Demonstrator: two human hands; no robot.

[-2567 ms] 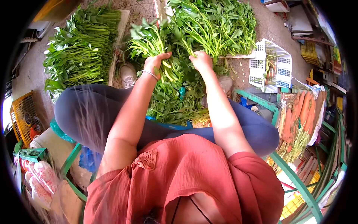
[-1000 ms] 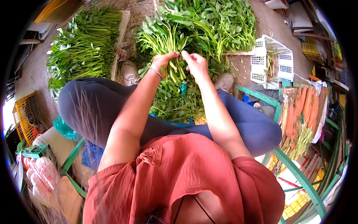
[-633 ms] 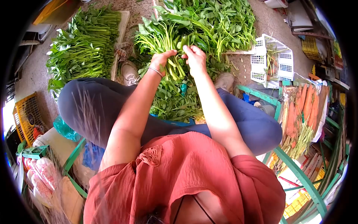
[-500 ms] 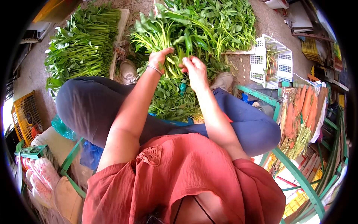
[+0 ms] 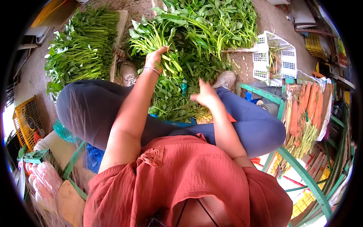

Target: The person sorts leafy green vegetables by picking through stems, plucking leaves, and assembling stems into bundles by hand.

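Note:
My left hand [image 5: 154,59], with a bracelet at the wrist, is wrapped round the stems of a bunch of leafy greens [image 5: 152,41] that look like water spinach. The stem ends stick out on the near side of the fist, and the leaves point away from me. My right hand [image 5: 206,94] holds nothing; its fingers are apart over the edge of the loose leaves [image 5: 176,100] between my legs. A small teal item [image 5: 184,87] lies on those leaves. Beyond my hands rises a large heap of the same greens [image 5: 227,26].
Stacked greens [image 5: 85,56] lie at the left. On the right stand a white plastic basket [image 5: 261,56] with plant scraps and carrots [image 5: 312,102] by a green metal frame [image 5: 306,178]. A yellow crate [image 5: 30,121] is at far left. My shoes [image 5: 226,80] flank the leaves.
My right hand has left the bunch, moving down towards me and slightly right, and its fingers have opened. My left hand keeps its grip on the bunch and has shifted slightly left.

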